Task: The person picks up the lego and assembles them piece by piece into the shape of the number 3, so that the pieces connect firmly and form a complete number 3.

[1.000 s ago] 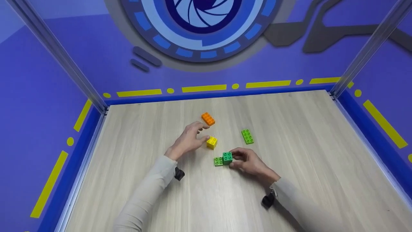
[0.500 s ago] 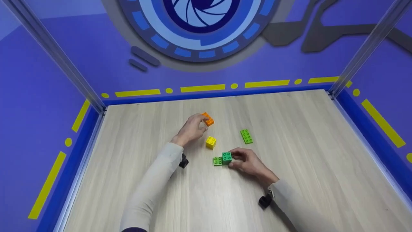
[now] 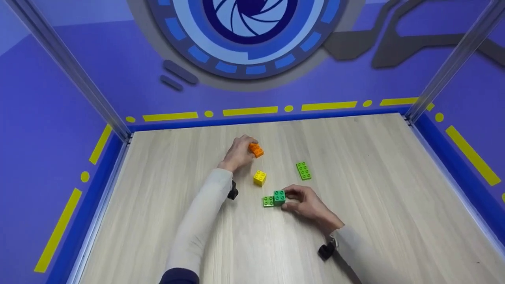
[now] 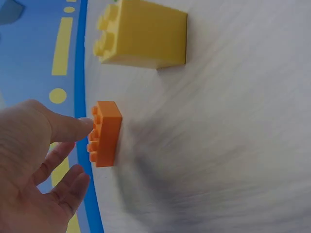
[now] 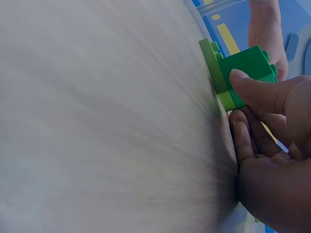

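Note:
In the head view my left hand (image 3: 239, 153) is at the orange brick (image 3: 256, 150), covering its left end. The left wrist view shows the thumb tip (image 4: 86, 125) overlapping the studs of that brick, with the other fingers spread apart and bent beside it. My right hand (image 3: 307, 201) pinches a dark green two-by-two brick (image 3: 279, 197), its thumb (image 5: 252, 90) on the near side. This brick sits on one end of a lime green flat brick (image 3: 268, 201), whose other studs stay bare. A tall yellow two-by-two brick (image 3: 259, 178) stands between the hands.
Another lime green flat brick (image 3: 303, 170) lies on the wood-grain table (image 3: 355, 165), beyond my right hand. Blue printed panels (image 3: 94, 79) rise at the back and both sides, with metal posts in the corners.
My left hand has moved away from beside the yellow brick, farther back to the orange brick. The right hand has kept its hold on the green brick.

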`<action>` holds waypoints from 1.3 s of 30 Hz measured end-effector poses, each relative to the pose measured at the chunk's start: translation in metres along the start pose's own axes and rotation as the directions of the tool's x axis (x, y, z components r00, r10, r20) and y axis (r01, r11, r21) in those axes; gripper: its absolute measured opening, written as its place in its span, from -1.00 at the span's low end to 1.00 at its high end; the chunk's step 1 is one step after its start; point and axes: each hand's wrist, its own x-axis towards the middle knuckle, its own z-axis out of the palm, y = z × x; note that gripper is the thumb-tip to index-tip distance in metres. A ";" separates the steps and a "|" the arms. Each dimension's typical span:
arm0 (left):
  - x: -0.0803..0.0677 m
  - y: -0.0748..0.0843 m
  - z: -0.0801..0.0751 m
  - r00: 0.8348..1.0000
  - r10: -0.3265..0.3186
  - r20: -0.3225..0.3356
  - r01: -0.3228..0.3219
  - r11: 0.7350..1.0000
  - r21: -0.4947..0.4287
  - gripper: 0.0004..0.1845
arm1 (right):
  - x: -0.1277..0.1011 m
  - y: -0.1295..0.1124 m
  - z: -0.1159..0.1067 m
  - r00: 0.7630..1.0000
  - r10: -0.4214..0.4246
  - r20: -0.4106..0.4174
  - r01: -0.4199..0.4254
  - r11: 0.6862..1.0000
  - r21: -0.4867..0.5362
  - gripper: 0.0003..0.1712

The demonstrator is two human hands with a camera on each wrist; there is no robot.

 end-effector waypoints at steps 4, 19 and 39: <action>0.008 -0.002 0.005 1.000 0.001 -0.016 0.000 0.999 0.038 -0.47 | -0.001 0.000 0.000 1.000 0.002 -0.008 -0.002 1.000 -0.009 -0.57; 0.018 -0.003 0.012 0.998 -0.030 0.058 0.027 0.998 0.057 -0.47 | 0.000 -0.001 0.001 1.000 -0.004 -0.018 0.003 1.000 -0.010 -0.55; 0.017 0.000 0.006 0.997 -0.011 0.074 0.007 0.999 0.054 -0.63 | -0.001 0.000 -0.001 1.000 0.000 -0.016 0.000 1.000 0.002 -0.56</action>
